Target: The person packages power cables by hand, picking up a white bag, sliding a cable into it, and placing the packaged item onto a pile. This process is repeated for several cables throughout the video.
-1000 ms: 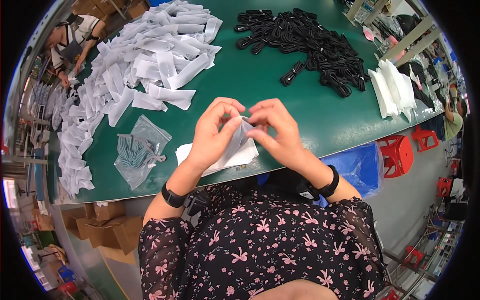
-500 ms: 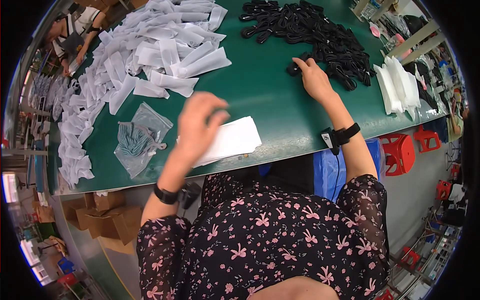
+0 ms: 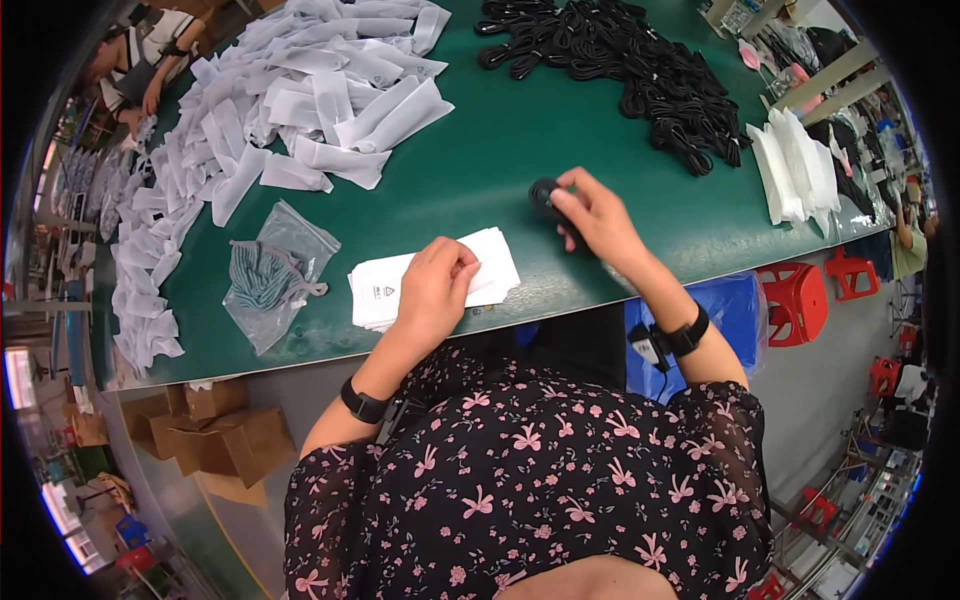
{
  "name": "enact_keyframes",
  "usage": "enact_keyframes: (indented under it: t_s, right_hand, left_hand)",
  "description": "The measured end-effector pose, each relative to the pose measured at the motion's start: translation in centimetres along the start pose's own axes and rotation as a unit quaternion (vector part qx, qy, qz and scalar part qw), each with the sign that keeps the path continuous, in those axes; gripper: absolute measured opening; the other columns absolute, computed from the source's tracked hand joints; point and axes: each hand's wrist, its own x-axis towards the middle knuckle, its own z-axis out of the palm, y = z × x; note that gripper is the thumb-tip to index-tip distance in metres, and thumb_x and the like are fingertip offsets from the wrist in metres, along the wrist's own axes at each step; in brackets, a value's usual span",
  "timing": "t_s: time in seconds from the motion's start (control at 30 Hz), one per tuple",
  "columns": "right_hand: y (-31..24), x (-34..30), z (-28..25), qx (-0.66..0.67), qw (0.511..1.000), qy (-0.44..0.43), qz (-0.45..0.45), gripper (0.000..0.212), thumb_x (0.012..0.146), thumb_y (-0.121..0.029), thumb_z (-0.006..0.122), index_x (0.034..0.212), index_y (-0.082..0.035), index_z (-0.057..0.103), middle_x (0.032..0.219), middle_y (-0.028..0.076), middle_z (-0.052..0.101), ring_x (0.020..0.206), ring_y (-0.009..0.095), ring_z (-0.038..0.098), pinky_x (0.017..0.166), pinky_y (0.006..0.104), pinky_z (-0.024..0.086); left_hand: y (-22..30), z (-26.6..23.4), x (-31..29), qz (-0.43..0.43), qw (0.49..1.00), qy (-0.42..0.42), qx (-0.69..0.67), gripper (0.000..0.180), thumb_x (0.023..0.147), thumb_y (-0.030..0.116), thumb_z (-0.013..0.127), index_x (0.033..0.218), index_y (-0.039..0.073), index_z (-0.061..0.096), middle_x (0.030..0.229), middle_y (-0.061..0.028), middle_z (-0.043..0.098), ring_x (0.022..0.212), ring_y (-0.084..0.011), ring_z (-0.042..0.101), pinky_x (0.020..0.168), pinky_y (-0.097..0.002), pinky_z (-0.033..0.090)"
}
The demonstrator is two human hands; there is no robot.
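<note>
A coiled black cable [image 3: 544,193] is in my right hand [image 3: 598,222], gripped between thumb and fingers just above the table, to the right of a stack of flat white bags [image 3: 495,262]. My left hand [image 3: 435,288] rests over the middle of that stack, its thumb and fingertips pinched together at the top bag. The hand covers part of the stack; printed marks show on its left end. At the far right of the table lies a heap of similar coiled black cables [image 3: 640,75].
A large pile of whitish pouches [image 3: 290,100] spreads over the left and far left. A clear zip bag with a grey-green striped cloth [image 3: 265,275] lies left of the stack. White packets [image 3: 795,170] sit at the right edge. Red stools [image 3: 795,305] and cardboard boxes [image 3: 225,435] stand below; another person [image 3: 150,60] works far left.
My right hand has come from the cable heap toward me and left, bringing a coiled cable. My left hand has moved right and down onto the bag stack, its fingers now pinched.
</note>
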Motion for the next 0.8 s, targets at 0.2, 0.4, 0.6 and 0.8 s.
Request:
enact_keyframes:
  t_s: [0.2, 0.4, 0.6, 0.8]
  right_hand:
    - [0.4, -3.2, 2.8, 0.04, 0.987, -0.076, -0.135, 0.023, 0.092, -0.011, 0.064, 0.113, -0.003, 0.059, 0.087, 0.008, 0.063, 0.082, 0.012, 0.063, 0.07, 0.0286, 0.049]
    - [-1.1, -4.4, 2.8, -0.146, 0.945, -0.026, -0.29, 0.031, 0.088, -0.013, 0.067, 0.116, -0.004, 0.061, 0.094, 0.014, 0.065, 0.077, 0.024, 0.064, 0.069, 0.0356, 0.051]
    - [-0.5, -3.9, 3.1, -0.061, 0.961, -0.112, -0.246, 0.03, 0.087, -0.009, 0.067, 0.116, -0.005, 0.063, 0.092, 0.013, 0.064, 0.078, 0.024, 0.063, 0.071, 0.0348, 0.052]
    - [-0.6, -3.5, 3.2, 0.079, 0.987, -0.112, -0.089, 0.033, 0.084, -0.005, 0.071, 0.116, -0.001, 0.062, 0.096, 0.011, 0.059, 0.077, 0.02, 0.059, 0.073, 0.0321, 0.05]
  left_hand:
    - [0.7, -0.8, 0.4, -0.108, 0.986, 0.013, -0.128, 0.006, 0.088, 0.002, 0.064, 0.089, -0.001, 0.059, 0.084, -0.0059, 0.06, 0.072, -0.0134, 0.053, 0.069, -0.0269, 0.045]
    - [0.7, -0.7, 0.6, -0.068, 0.984, 0.049, -0.155, 0.005, 0.089, 0.001, 0.063, 0.09, -0.002, 0.059, 0.089, -0.0072, 0.062, 0.074, -0.0137, 0.054, 0.07, -0.0271, 0.046]
    - [1.4, -1.2, 1.1, 0.119, 0.99, 0.014, -0.077, 0.005, 0.086, 0.0, 0.063, 0.087, 0.001, 0.059, 0.095, -0.0084, 0.063, 0.083, -0.0201, 0.056, 0.077, -0.032, 0.046]
    - [2.5, -1.7, 1.8, 0.196, 0.98, 0.027, -0.015, 0.007, 0.084, -0.001, 0.064, 0.084, 0.002, 0.058, 0.098, -0.0093, 0.062, 0.09, -0.0244, 0.056, 0.08, -0.0359, 0.045]
